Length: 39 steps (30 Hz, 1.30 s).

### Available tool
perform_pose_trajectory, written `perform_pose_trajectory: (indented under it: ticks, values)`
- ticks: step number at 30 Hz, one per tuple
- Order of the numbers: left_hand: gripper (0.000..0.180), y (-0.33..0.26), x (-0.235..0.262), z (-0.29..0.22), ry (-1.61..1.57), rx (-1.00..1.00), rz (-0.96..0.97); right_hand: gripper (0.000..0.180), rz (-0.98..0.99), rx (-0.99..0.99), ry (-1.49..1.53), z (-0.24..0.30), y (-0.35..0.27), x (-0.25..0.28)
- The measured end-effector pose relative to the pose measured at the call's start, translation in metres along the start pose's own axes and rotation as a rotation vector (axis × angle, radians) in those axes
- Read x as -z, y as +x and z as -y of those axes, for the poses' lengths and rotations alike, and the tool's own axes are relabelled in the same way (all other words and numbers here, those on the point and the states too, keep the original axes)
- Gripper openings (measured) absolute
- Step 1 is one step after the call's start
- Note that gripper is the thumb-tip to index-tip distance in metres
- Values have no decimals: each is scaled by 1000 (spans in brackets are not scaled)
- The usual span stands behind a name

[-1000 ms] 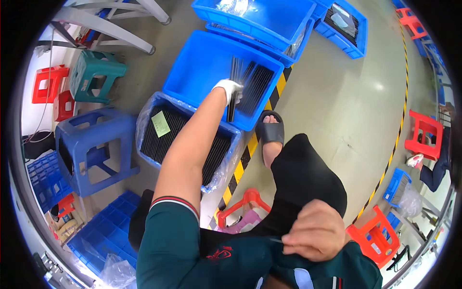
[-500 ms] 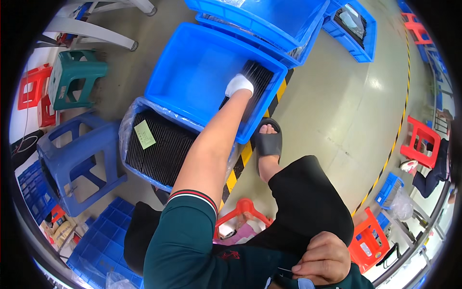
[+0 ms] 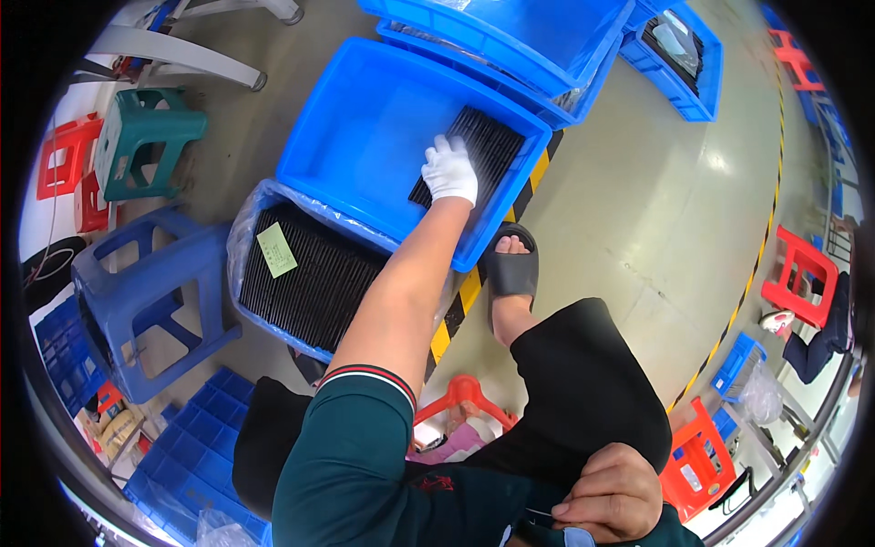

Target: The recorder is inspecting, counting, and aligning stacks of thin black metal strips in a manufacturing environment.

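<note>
Left hand (image 3: pixel 450 170), white knit glove, palm flat on ribbed black strips (image 3: pixel 474 157) stacked in right corner of smooth blue plastic bin (image 3: pixel 365 128). Right hand (image 3: pixel 609 492) clenched at chest, pinching 1 thin strip.

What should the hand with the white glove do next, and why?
Probably lift off. The gloved left hand rests flat on the black strips already lying in the blue bin, so they look set down. The right hand stays by the lap.
</note>
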State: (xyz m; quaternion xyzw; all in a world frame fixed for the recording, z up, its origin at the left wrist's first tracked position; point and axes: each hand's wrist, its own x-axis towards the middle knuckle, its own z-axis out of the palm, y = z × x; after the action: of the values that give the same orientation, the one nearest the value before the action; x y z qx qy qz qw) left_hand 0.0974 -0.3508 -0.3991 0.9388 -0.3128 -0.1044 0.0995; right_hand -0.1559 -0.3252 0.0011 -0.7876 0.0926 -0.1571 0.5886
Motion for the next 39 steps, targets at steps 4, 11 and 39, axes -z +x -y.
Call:
perform_pose_trajectory:
  ticks: [4, 11, 39]
  values:
    - [45, 3, 4, -2, 66, -26, 88, 21, 3, -2, 3, 0, -1, 0]
    - [40, -13, 32, 12, -131, -107, -64, 20, 97, -166, 24, 6, -16, 0]
    - [69, -211, 139, 207, 214, 350, 237, 23, 179, 41, -155, 32, -16, -65]
